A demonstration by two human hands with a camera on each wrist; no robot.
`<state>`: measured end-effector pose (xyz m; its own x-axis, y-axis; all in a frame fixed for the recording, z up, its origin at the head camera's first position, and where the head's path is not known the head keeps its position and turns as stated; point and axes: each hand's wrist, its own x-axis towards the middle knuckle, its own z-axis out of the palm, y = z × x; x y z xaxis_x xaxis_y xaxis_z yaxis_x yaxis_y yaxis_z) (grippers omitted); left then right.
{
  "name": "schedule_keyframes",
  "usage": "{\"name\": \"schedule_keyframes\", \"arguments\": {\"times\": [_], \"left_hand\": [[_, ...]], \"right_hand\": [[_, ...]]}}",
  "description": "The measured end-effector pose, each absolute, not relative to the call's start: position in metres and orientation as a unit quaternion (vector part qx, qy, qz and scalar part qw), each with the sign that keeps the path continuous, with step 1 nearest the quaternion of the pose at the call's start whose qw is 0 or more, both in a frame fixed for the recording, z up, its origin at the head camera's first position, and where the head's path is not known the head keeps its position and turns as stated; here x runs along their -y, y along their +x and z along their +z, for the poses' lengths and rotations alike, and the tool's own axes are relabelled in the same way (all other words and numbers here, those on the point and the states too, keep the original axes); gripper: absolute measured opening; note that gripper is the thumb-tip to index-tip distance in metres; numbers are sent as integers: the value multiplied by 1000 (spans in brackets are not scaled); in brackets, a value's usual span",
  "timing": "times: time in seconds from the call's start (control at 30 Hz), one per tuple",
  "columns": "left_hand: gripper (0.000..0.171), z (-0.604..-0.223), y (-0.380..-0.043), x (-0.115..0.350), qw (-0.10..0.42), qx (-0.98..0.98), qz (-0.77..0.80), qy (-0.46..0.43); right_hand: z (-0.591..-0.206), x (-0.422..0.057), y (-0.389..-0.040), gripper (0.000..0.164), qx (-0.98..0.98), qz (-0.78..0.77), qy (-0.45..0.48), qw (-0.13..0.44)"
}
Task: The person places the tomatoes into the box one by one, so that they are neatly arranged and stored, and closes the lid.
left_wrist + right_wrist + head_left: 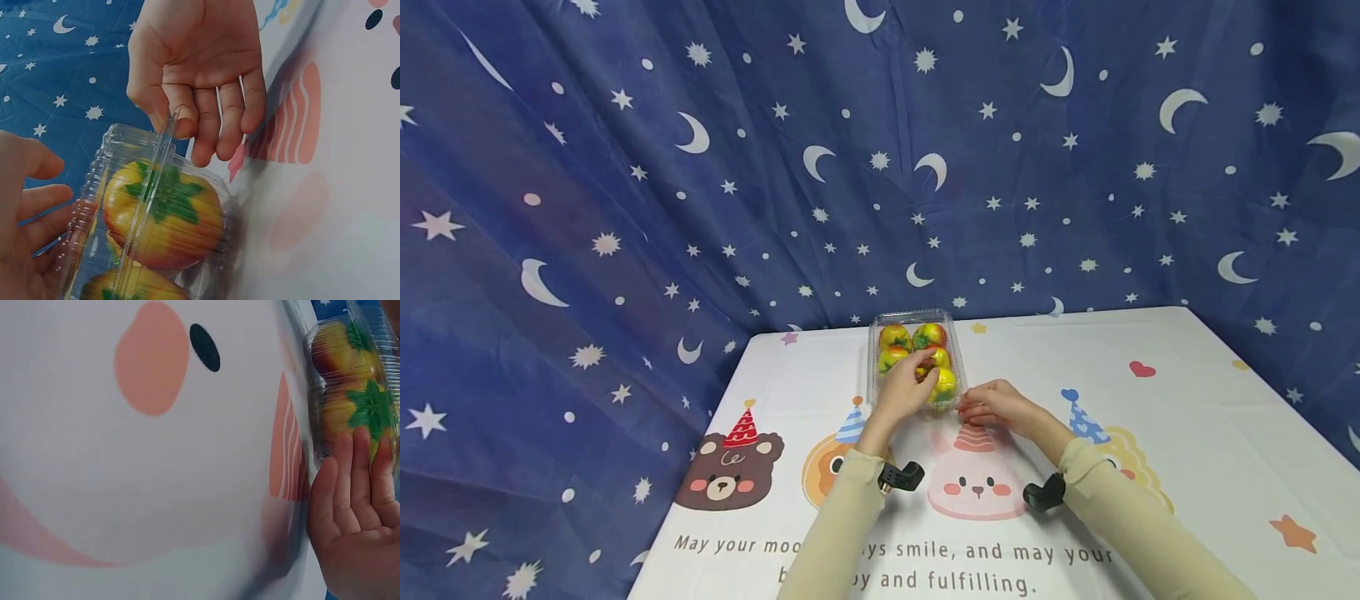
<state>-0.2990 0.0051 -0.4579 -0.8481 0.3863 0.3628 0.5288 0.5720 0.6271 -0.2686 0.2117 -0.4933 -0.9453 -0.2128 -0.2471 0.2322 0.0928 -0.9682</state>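
A clear plastic clamshell box [913,316] stands near the far edge of the table. Several yellow-red fruits with green leafy tops, such as this fruit [169,219], lie inside it; they look like tomatoes or persimmons. My left hand [904,385] reaches over the box's left part, and in the left wrist view its fingers are spread loosely beside the ridged rim. At the near right corner, my right hand [1003,406] pinches the box's edge between thumb and index finger, its other fingers loosely extended. In the right wrist view the right hand [356,544] partly covers the box.
A white tablecloth [880,483] printed with cartoon animals and lettering covers the table. Behind and to the left hangs a dark blue curtain [820,192] with moons and stars. A black wrist band [901,477] sits on the left wrist, another band [1045,492] on the right.
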Motion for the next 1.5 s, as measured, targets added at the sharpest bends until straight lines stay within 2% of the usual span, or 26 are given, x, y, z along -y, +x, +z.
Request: {"name": "schedule_keyframes", "arguments": {"times": [0.33,0.63,1.0,1.27,1.5], "left_hand": [[41,-455,-303,2,105,897,-337,-265],[39,-460,-300,2,129,914,-277,-267],[37,-456,-300,2,154,921,-241,-265],[33,-461,-294,-1,134,918,-246,-282],[32,-464,-291,-5,151,914,-234,-294]], "right_hand": [[-492,-205,-278,31,-725,-666,22,176],[-489,-217,-284,43,-723,-659,-1,206],[-468,-234,-317,55,-747,-643,32,167],[-466,-228,-343,58,-740,-651,73,153],[-464,-216,-356,57,-730,-665,102,125]]}}
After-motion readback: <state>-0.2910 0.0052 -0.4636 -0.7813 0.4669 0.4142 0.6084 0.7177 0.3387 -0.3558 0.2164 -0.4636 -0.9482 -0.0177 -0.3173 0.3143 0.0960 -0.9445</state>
